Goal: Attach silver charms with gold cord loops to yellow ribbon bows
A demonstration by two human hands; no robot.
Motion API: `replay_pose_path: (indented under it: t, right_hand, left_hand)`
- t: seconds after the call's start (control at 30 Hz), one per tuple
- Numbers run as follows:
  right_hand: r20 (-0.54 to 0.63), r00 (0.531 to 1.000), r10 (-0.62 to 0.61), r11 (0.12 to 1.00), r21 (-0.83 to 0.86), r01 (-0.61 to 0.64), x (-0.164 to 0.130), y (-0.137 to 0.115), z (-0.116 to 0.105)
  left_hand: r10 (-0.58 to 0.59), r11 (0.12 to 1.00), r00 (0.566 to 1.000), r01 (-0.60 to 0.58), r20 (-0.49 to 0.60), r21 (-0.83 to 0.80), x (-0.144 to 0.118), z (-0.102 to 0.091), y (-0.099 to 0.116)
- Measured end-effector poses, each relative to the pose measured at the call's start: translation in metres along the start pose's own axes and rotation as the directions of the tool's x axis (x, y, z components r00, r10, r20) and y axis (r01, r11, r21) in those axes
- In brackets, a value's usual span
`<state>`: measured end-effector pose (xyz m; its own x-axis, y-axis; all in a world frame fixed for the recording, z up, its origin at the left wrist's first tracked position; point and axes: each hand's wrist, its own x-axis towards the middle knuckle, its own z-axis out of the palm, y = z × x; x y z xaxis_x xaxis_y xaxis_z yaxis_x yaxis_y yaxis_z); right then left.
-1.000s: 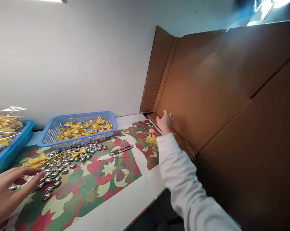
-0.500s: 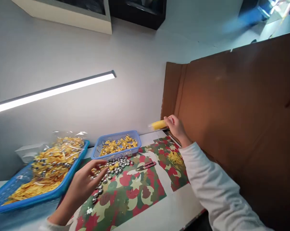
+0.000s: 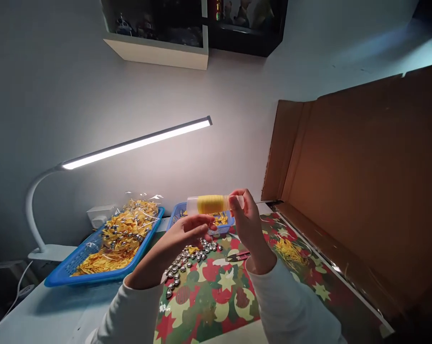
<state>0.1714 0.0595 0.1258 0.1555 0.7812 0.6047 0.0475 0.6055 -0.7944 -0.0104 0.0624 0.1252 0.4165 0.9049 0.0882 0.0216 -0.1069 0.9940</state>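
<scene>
My right hand [image 3: 246, 215] is closed around the right end of a spool of yellow thread [image 3: 211, 204], wound on a translucent tube held level above the table. My left hand [image 3: 189, 231] is just below the spool, its fingers partly bent and apart, with nothing visible between them. Under the hands, silver bells [image 3: 182, 263] lie scattered on a camouflage-patterned mat [image 3: 216, 286]. Thread snips [image 3: 238, 257] rest on the mat, partly behind my right wrist. Behind the spool, a small blue basket [image 3: 225, 228] holds yellow ribbon pieces.
At left, a larger blue basket [image 3: 104, 277] carries yellow pieces and a clear bag of yellow pieces with bells. A white lamp [image 3: 31, 205] stands beside it. Yellow thread scraps [image 3: 290, 252] lie at right, before a tall cardboard panel [image 3: 362, 167]. Shelves [image 3: 165, 52] hang above.
My right hand has brought the spool leftward, toward my left hand. My left hand has risen from above the bells to just beneath the spool. The camera view has shifted left.
</scene>
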Motion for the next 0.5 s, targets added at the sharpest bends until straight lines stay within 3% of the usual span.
replay_pose_path:
  t: [0.1, 0.23, 0.4, 0.5]
  right_hand:
    - [0.017, 0.999, -0.029, 1.000, -0.007, 0.029, -0.004, 0.002, 0.004]
    - [0.059, 0.998, -0.012, 0.999, 0.037, 0.010, -0.007, 0.004, 0.010]
    - [-0.032, 0.984, 0.174, 0.947, 0.281, -0.159, 0.000, 0.005, 0.005]
    - [0.071, 0.966, 0.250, 0.916, 0.305, -0.260, 0.008, 0.008, -0.006]
  left_hand:
    - [-0.028, 0.997, 1.000, 0.027, -0.011, -0.074, 0.004, -0.001, -0.007]
    - [0.030, 0.997, 0.999, -0.032, -0.017, -0.077, 0.008, 0.005, -0.013]
    - [0.180, 0.978, 0.980, -0.187, -0.081, -0.093, 0.010, 0.007, -0.012]
    - [0.236, 0.951, 0.951, -0.268, -0.199, -0.153, 0.012, 0.000, -0.009]
